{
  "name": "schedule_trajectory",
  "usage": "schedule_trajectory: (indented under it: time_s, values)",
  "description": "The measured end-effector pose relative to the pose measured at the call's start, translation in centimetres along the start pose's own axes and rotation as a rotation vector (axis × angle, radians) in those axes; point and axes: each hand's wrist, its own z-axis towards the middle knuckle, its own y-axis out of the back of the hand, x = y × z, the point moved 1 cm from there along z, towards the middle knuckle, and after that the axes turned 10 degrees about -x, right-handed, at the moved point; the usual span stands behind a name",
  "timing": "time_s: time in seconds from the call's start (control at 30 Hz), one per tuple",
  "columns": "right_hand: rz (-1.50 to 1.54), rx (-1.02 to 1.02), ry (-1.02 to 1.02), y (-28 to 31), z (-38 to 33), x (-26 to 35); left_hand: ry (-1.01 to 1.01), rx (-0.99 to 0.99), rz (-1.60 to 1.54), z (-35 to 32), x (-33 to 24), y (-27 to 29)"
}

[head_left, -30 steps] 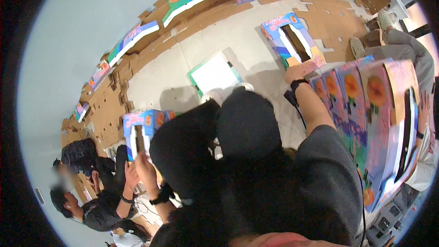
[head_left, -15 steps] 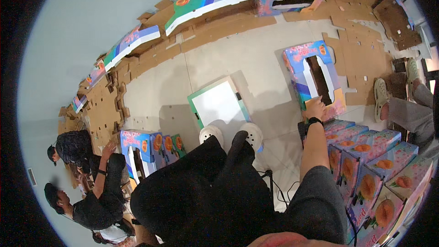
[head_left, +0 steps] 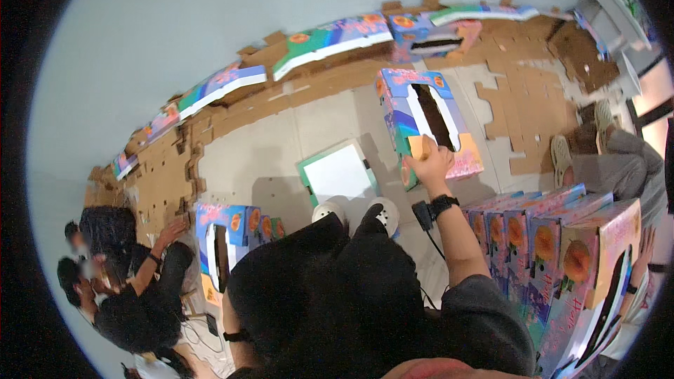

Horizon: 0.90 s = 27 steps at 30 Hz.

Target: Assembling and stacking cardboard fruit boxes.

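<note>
My right hand (head_left: 434,163) is closed on the near end of a fruit-printed cardboard box (head_left: 467,156), at the edge of its long cut-out opening. The box is blue, green, pink and orange; I cannot tell whether its underside touches the floor. On the left, a similar box (head_left: 205,238) stands with several more behind it. My left arm (head_left: 232,314) reaches down near that box, its hand mostly hidden beside my thigh. Between the two boxes, in front of my shoes, lies a white rectangular panel (head_left: 340,172) with a green border.
At my right stands a row of several printed boxes (head_left: 547,245), with another person's hand (head_left: 644,249) beyond. Flattened brown cardboard (head_left: 530,98) and printed boxes (head_left: 337,38) line the wall. Co-workers (head_left: 140,309) sit at left; another person's legs (head_left: 604,168) are at right.
My right hand has moved the box leftward, away from the brown cardboard and closer to the white panel. My view has shifted, bringing more of the right-hand row into sight.
</note>
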Motion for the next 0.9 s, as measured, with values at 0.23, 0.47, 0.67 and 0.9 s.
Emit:
schedule_trajectory:
  time_s: [0.23,0.47,0.67,0.9]
  values:
    - [0.149,-0.076,0.289,10.2,-4.5,8.3,-0.141,-0.218,-0.066,0.1,-0.1,1.1]
    - [0.256,-0.287,0.579,23.4,-7.0,18.6,-0.451,-0.422,-0.775,-3.6,-7.0,7.2]
    - [0.411,-0.493,0.828,34.5,-13.4,26.4,-0.839,0.125,-1.034,-9.6,-15.0,7.9]
    - [0.574,-0.458,0.979,38.3,-22.4,28.3,-0.868,-0.168,-1.140,-13.4,-14.7,6.4]
